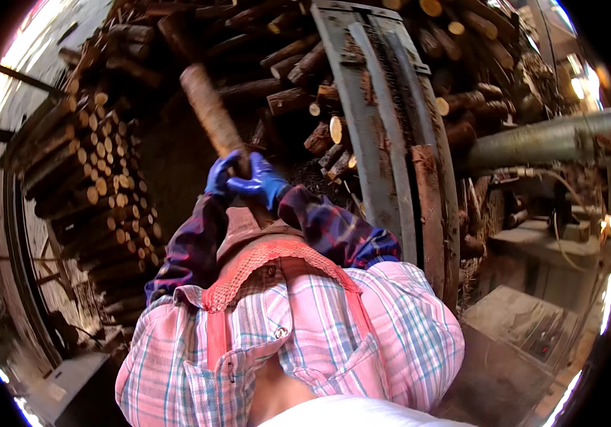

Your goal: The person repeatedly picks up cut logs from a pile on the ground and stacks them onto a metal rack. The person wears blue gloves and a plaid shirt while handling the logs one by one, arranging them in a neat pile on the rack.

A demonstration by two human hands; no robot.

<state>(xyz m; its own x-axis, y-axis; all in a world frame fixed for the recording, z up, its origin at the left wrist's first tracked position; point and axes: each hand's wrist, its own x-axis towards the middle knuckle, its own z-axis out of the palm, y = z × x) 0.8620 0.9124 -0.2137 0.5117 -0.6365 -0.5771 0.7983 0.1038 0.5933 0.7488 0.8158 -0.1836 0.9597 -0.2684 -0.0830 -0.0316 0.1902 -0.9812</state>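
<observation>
Both my hands wear blue gloves and grip a log (213, 110) in front of my body. The bark-covered log tilts away from me, its far end up and to the left, slightly blurred. My left hand (221, 173) is closed on its left side near the close end. Against the right side, my right hand (261, 181) wraps round the same end. Dark plaid sleeves cover my forearms. Part of the log's near end is hidden behind my gloves.
Cut logs are stacked in a tall pile (102, 160) on the left. More loose logs (295, 99) lie heaped ahead. A long metal rail frame (380, 135) stands close on my right, with a thick metal cylinder (540, 142) beyond it.
</observation>
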